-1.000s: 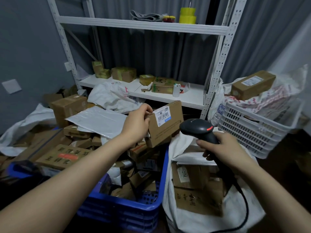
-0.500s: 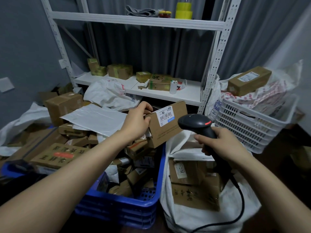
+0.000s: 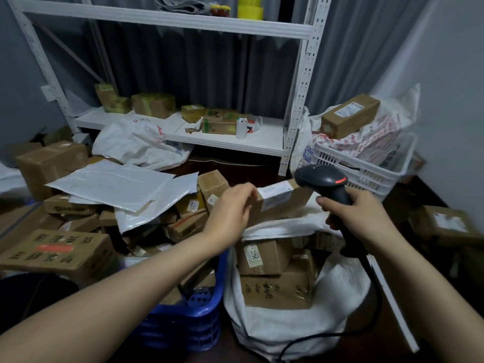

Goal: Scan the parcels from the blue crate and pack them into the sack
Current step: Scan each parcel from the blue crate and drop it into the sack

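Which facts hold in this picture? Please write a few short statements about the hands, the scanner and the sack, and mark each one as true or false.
1. The right hand grips a black scanner. True.
2. The sack is empty. False: cardboard boxes lie in it.
3. The parcel at the left hand is on the sack's side of the blue crate. True.
4. The scanner is cordless. False: a black cable runs from its handle.
5. A white basket stands beyond the right hand, with a long box on top of its load. True.
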